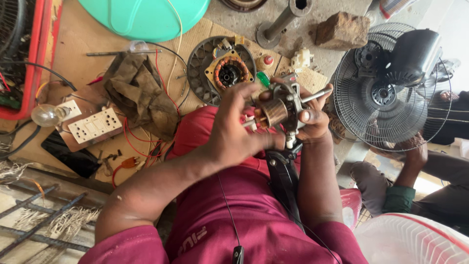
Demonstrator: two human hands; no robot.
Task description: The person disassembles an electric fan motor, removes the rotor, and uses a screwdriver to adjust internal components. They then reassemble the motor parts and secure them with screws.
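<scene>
My left hand (pixel 233 128) and my right hand (pixel 311 116) both grip a small fan motor rotor (pixel 277 110) held over my lap. It has a copper-coloured core, a metal bracket and a steel shaft sticking out to the right. My left fingers curl over its left end, and my right thumb and fingers clamp the bracket side. Beyond it, on the board, lies a fan motor stator (pixel 228 72) with orange windings, sitting in a round grey grille housing (pixel 200 68).
A dirty brown rag (pixel 141 93), a white switch board (pixel 94 125) with a bulb (pixel 46 115), and red wires lie at left. A teal tub (pixel 146 17) is at the top. At right, another person's hand (pixel 413 149) holds a fan guard with motor (pixel 391 83).
</scene>
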